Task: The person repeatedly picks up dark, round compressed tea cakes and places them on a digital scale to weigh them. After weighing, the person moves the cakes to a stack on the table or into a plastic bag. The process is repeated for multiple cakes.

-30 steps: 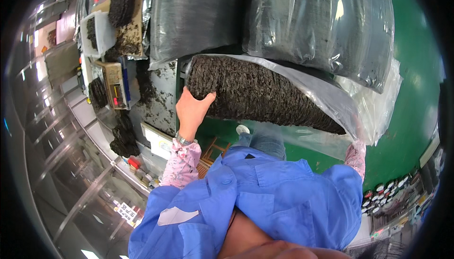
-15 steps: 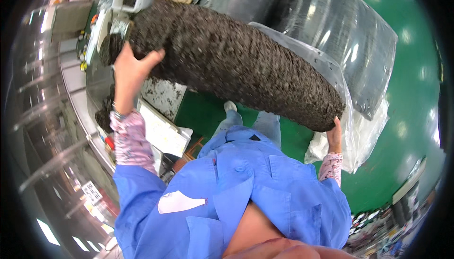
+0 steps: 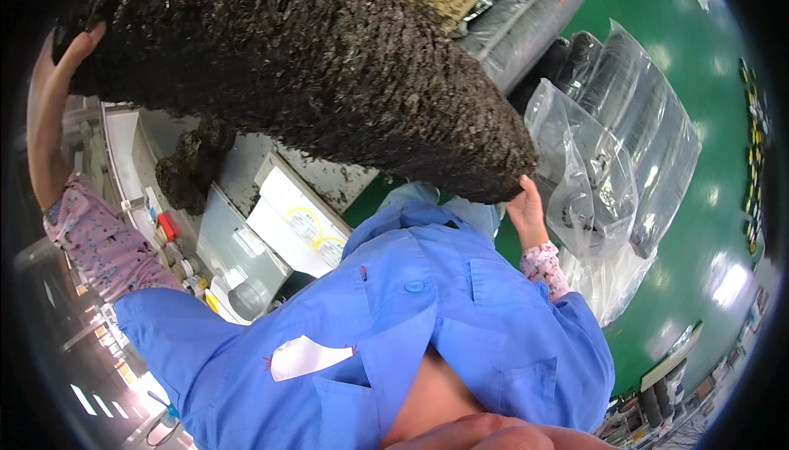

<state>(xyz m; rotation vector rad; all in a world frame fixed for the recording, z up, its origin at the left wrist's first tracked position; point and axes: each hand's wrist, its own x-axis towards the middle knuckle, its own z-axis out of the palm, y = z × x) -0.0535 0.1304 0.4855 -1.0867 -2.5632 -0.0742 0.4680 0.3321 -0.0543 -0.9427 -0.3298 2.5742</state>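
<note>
As I grip both ends, the dark stack (image 3: 320, 64) spans the air before me

While it slants from upper left to lower right, it covers the far part of the desk (image 3: 333, 175) and reaches past the desk's right edge. It is a long, thick column, blackish brown with faint paler glints, built of many thin layers packed face to face. Their ragged rims make close ridges around it, crinkled and flaky; it looks broadest toward the left and rounds off at the right.

My left hand (image 3: 53, 84) is spread at the left end, thumb against the underside; I cannot tell how its other fingers lie. My right hand (image 3: 526, 212) sets its fingertips to the lower right end, and whether they curl beneath is hidden.

Dark crumbs dot the desk near its right corner. Along its near edge stands a white panel (image 3: 296, 224) with yellow rings, and toward its left side sits a dark clump (image 3: 193, 166). Just beyond my right hand, a crumpled clear bag (image 3: 575, 179) lies against filled bags (image 3: 662, 146).
</note>
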